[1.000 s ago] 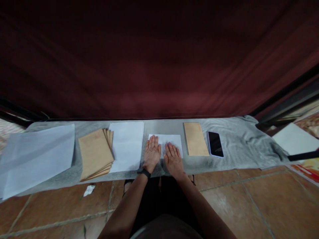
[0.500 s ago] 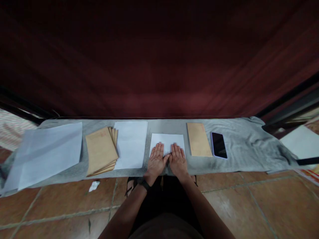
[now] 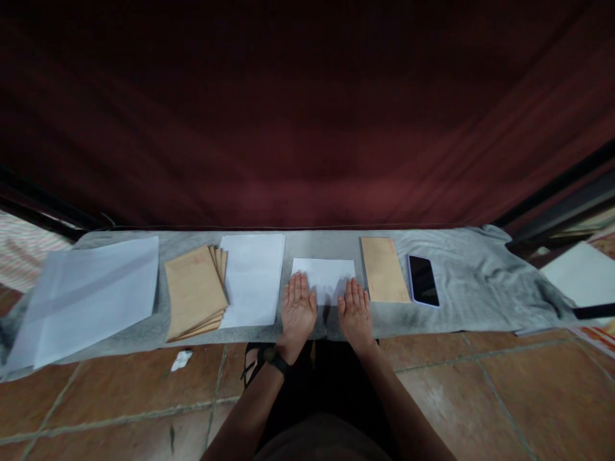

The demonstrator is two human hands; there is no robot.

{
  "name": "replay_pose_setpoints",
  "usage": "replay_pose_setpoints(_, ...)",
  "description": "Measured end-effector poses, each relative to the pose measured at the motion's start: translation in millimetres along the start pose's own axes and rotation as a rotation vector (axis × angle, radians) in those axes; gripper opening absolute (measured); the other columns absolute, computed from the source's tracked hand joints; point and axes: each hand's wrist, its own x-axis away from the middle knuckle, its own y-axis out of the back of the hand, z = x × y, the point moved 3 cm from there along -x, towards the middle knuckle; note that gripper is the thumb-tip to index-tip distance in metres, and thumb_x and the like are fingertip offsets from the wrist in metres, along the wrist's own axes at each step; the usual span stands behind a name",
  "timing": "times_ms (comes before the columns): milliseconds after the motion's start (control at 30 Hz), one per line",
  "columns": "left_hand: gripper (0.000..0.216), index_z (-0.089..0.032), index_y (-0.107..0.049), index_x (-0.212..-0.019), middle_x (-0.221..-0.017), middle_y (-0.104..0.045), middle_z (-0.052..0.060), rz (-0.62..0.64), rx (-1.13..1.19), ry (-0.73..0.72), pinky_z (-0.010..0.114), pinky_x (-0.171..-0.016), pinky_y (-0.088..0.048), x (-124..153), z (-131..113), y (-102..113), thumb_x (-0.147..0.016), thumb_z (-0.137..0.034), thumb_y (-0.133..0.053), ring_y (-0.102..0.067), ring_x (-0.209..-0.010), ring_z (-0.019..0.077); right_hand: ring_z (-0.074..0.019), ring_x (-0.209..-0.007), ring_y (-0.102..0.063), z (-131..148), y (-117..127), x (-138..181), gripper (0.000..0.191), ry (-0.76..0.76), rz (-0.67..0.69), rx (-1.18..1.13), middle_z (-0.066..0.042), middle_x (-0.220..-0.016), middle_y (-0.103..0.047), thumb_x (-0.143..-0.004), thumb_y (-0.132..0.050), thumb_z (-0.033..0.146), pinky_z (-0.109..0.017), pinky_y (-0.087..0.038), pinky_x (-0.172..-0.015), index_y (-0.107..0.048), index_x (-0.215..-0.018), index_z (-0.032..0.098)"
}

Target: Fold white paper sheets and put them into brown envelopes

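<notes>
A white sheet of paper (image 3: 329, 272), smaller than the stacked sheets and perhaps folded, lies flat in front of me. My left hand (image 3: 298, 308) is at its left side, palm partly turned up, fingers stretched out and holding nothing. At the right side of the sheet is my right hand (image 3: 355, 314), also open, fingers straight and holding nothing. Whether either hand presses on the paper I cannot tell. To the left lies a stack of white paper (image 3: 254, 278), partly under fanned brown envelopes (image 3: 195, 291). A single brown envelope (image 3: 384, 269) lies just right of my right hand.
A phone (image 3: 423, 280) with a purple edge lies right of the single envelope. Large white sheets (image 3: 96, 288) cover the left end of the grey cloth (image 3: 485, 288). Behind rises a dark red surface (image 3: 307, 160). A crumpled white scrap (image 3: 181, 360) is on the tiled floor.
My hands have moved apart, the left one leftward and the right one rightward, away from the middle of the sheet. The left palm has turned inward and up. The paper stays in place.
</notes>
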Motion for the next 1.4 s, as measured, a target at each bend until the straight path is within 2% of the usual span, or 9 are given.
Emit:
replay_pose_setpoints(133,0.056,-0.009,-0.032,-0.155,-0.16,-0.036,0.013,0.133,0.074,-0.196,0.044,-0.124,-0.027,-32,-16,-9,-0.102,-0.025,-0.026,-0.025,-0.152,0.0221,-0.0212,-0.15,-0.031,13,-5,-37,0.053,0.103,0.115,-0.091,-0.012,-0.16,-0.036,-0.107,-0.022,0.029,-0.043,-0.028,-0.121,-0.033,-0.156,0.013)
replay_pose_setpoints(267,0.057,-0.007,-0.034,-0.154,-0.159,-0.038,0.013,0.197,0.047,-0.252,0.045,-0.125,-0.025,-57,-14,-19,-0.099,-0.021,-0.027,-0.026,-0.152,0.0215,-0.019,-0.149,-0.032,14,-19,-67,0.053,0.12,0.197,-0.117,-0.011,-0.157,-0.042,-0.107,-0.021,0.03,-0.043,-0.025,-0.122,-0.038,-0.154,0.014)
replay_pose_setpoints(367,0.056,-0.007,-0.037,-0.152,-0.16,-0.037,0.013,0.224,0.015,-0.263,0.043,-0.125,-0.023,-63,-7,-24,-0.1,-0.024,-0.027,-0.024,-0.152,0.0209,-0.0227,-0.148,-0.034,9,-29,-73,0.052,0.138,0.179,-0.072,-0.011,-0.157,-0.042,-0.107,-0.024,0.034,-0.046,-0.025,-0.122,-0.041,-0.152,0.014)
replay_pose_setpoints(667,0.058,-0.003,-0.034,-0.153,-0.161,-0.031,0.016,0.141,-0.056,-0.089,0.043,-0.126,-0.02,-64,14,-29,-0.102,-0.029,-0.027,-0.023,-0.152,0.0238,-0.0299,-0.145,-0.038,-10,-38,-74,0.06,0.04,0.015,0.014,-0.022,-0.155,-0.042,-0.106,-0.028,0.04,-0.049,-0.03,-0.118,-0.038,-0.151,0.002)
replay_pose_setpoints(867,0.059,-0.001,-0.033,-0.153,-0.162,-0.03,0.018,0.122,-0.054,0.015,0.045,-0.125,-0.021,-64,22,-28,-0.101,-0.028,-0.029,-0.021,-0.153,0.0259,-0.0319,-0.143,-0.04,-21,-35,-73,0.063,-0.014,-0.02,0.025,-0.027,-0.153,-0.041,-0.106,-0.028,0.042,-0.051,-0.033,-0.115,-0.035,-0.152,-0.001)
replay_pose_setpoints(1133,0.061,-0.001,-0.028,-0.155,-0.159,-0.033,0.023,-0.016,0.004,0.112,0.053,-0.122,-0.026,-57,21,-18,-0.102,-0.031,-0.027,-0.024,-0.152,0.0305,-0.0324,-0.147,-0.033,-10,-20,-65,0.063,-0.073,-0.039,0.004,-0.026,-0.158,-0.033,-0.106,-0.025,0.039,-0.053,-0.031,-0.117,-0.028,-0.155,0.0)
replay_pose_setpoints(1200,0.06,-0.002,-0.027,-0.155,-0.16,-0.032,0.021,-0.025,0.016,0.077,0.051,-0.123,-0.026,-49,16,-15,-0.103,-0.032,-0.026,-0.021,-0.153,0.0295,-0.0294,-0.149,-0.031,2,-16,-55,0.059,0.019,-0.01,-0.022,-0.02,-0.161,-0.032,-0.106,-0.024,0.036,-0.051,-0.029,-0.119,-0.027,-0.157,0.007)
replay_pose_setpoints(1300,0.056,-0.01,-0.03,-0.156,-0.162,-0.033,0.012,0.09,0.039,-0.088,0.046,-0.124,-0.025,-36,3,-15,-0.104,-0.029,-0.023,-0.02,-0.153,0.0239,-0.0252,-0.15,-0.03,18,-13,-38,0.053,0.137,0.094,-0.047,-0.012,-0.161,-0.034,-0.106,-0.026,0.03,-0.047,-0.026,-0.121,-0.034,-0.156,0.014)
replay_pose_setpoints(1400,0.055,-0.015,-0.032,-0.156,-0.162,-0.034,0.008,0.167,0.037,-0.171,0.046,-0.125,-0.023,-25,-4,-17,-0.104,-0.029,-0.024,-0.019,-0.153,0.0216,-0.0253,-0.149,-0.031,23,-13,-27,0.052,0.141,0.142,-0.04,-0.012,-0.16,-0.036,-0.105,-0.029,0.028,-0.048,-0.024,-0.121,-0.037,-0.155,0.015)
